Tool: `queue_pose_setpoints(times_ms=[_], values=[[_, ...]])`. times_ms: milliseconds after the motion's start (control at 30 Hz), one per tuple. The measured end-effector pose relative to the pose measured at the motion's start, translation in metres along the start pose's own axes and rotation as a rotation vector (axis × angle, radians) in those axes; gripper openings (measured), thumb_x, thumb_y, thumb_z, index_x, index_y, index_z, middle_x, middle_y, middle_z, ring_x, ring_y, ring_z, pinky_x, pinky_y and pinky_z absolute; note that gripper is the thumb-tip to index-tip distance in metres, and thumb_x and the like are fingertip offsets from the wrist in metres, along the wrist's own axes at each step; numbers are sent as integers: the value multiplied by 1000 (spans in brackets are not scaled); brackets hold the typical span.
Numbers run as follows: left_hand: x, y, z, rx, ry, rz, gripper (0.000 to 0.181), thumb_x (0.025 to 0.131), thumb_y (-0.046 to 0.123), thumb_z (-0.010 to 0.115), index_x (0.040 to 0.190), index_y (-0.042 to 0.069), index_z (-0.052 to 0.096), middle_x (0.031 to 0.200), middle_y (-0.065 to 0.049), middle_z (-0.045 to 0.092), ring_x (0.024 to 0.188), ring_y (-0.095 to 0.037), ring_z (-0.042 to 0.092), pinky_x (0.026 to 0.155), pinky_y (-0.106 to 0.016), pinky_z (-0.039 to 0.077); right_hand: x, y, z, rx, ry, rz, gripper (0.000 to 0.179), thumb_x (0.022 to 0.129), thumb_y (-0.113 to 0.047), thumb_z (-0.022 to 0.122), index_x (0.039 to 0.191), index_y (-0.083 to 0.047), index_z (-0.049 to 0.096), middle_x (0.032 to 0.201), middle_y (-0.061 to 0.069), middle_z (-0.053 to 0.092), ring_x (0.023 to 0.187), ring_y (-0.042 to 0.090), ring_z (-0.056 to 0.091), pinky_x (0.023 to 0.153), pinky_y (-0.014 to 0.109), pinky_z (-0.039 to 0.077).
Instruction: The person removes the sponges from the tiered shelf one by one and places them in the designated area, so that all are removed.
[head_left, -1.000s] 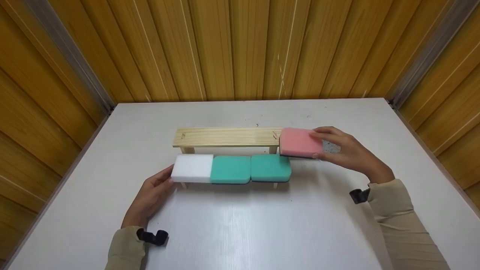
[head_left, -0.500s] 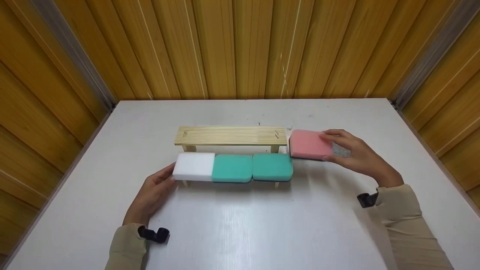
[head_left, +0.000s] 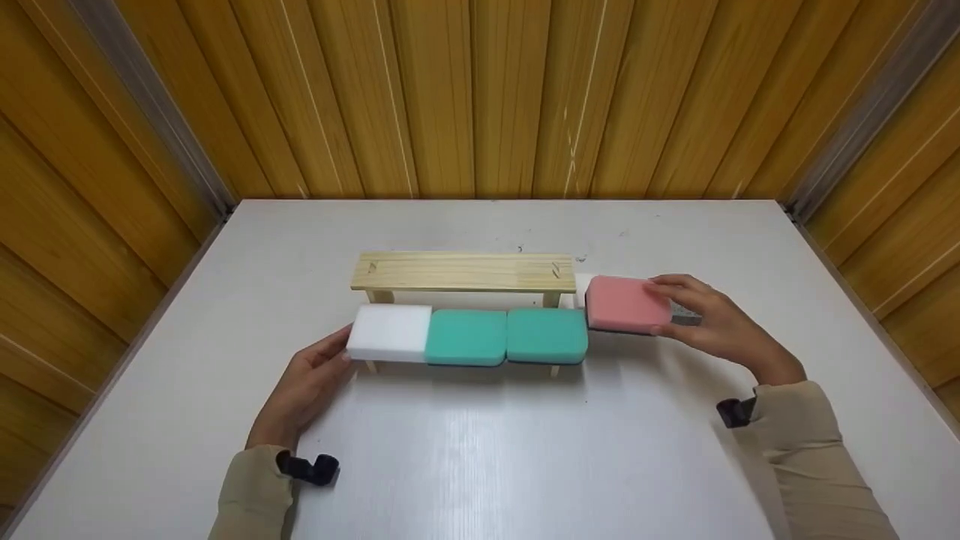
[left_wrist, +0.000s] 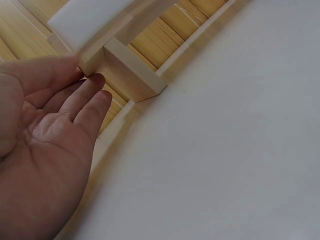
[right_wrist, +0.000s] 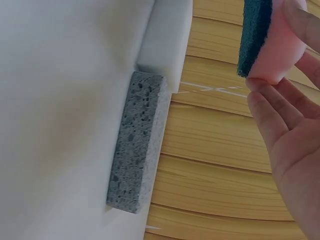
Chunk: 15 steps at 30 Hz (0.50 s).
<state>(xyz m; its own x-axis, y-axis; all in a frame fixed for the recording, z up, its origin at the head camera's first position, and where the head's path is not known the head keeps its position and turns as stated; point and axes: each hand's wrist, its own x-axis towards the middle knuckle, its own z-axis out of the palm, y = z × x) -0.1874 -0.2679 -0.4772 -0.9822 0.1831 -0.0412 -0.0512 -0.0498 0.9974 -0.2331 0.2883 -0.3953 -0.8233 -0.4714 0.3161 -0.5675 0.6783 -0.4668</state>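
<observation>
The pink sponge (head_left: 622, 304) had moved right and nearer since a second before, away from the right end of the far stand (head_left: 461, 271), and the right hand (head_left: 716, 322) had travelled with it. That hand pinched its right side between thumb and fingers, holding it above the desk (head_left: 450, 465), just beyond the right end of the near row.

The row had stayed put on the near stand (left_wrist: 134, 72): a white sponge (head_left: 390, 330) at left, a middle green sponge (head_left: 466, 337) touching it, then a right green sponge (head_left: 547, 335). The left hand (head_left: 300, 386) was narrow, its thumb and fingers gripping that stand's left end.

Right of the far stand, a grey block (right_wrist: 135, 145) lay on the desk against the end of a white block (right_wrist: 167, 40). Behind everything rose a yellow-brown wall (head_left: 442, 97).
</observation>
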Motion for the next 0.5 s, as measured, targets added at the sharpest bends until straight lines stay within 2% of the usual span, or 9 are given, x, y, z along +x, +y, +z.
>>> queue_pose_setpoints(times_ms=[67,100,167,233,300,367,433,500], values=[[0,0,0,4,2,-1,63,94,19,62,149,4,33,157,-9,30,145,-21,28,106,-15,38,-1,2,3,0,-18,17,58,81,-18,77,134,-7,57,136,13,53,124,34,47,100,34,47],[0,0,0,4,0,-3,64,94,19,62,149,4,33,157,-8,30,145,-22,27,106,-15,38,-1,2,4,4,-26,23,58,81,-19,77,134,-7,57,136,14,53,124,35,47,99,33,48],[0,0,0,6,0,-3,64,94,19,62,149,4,33,157,-9,29,146,-23,26,106,-15,38,-2,4,8,21,-37,31,57,81,-19,77,133,-6,57,137,15,52,124,35,47,98,20,46],[0,-1,0,10,4,-5,63,94,20,62,149,5,33,157,-8,29,146,-22,26,106,-15,38,-3,6,11,30,-44,39,57,80,-19,78,132,-5,58,136,16,52,124,34,48,95,4,37],[1,-1,1,9,11,-4,63,94,20,62,148,5,34,157,-8,30,145,-22,26,106,-15,39,-4,8,13,30,-47,38,57,79,-18,78,131,-4,59,135,16,53,122,35,49,93,-2,31],[1,-1,1,18,14,-5,63,94,21,62,148,6,35,157,-8,31,145,-21,27,106,-15,38,-5,9,15,16,-56,39,57,79,-19,78,131,-5,59,134,17,54,122,36,49,97,9,39],[1,-1,1,36,17,-6,63,93,23,63,148,7,36,156,-6,32,145,-20,28,106,-15,38,-6,9,17,8,-67,44,56,80,-19,77,131,-4,58,134,18,54,122,37,49,99,28,46],[1,0,0,50,18,-8,65,93,25,64,148,8,36,156,-5,32,145,-19,28,106,-14,37,-7,9,18,13,-83,53,56,82,-21,76,132,-4,58,134,19,53,124,40,48,98,48,46]])
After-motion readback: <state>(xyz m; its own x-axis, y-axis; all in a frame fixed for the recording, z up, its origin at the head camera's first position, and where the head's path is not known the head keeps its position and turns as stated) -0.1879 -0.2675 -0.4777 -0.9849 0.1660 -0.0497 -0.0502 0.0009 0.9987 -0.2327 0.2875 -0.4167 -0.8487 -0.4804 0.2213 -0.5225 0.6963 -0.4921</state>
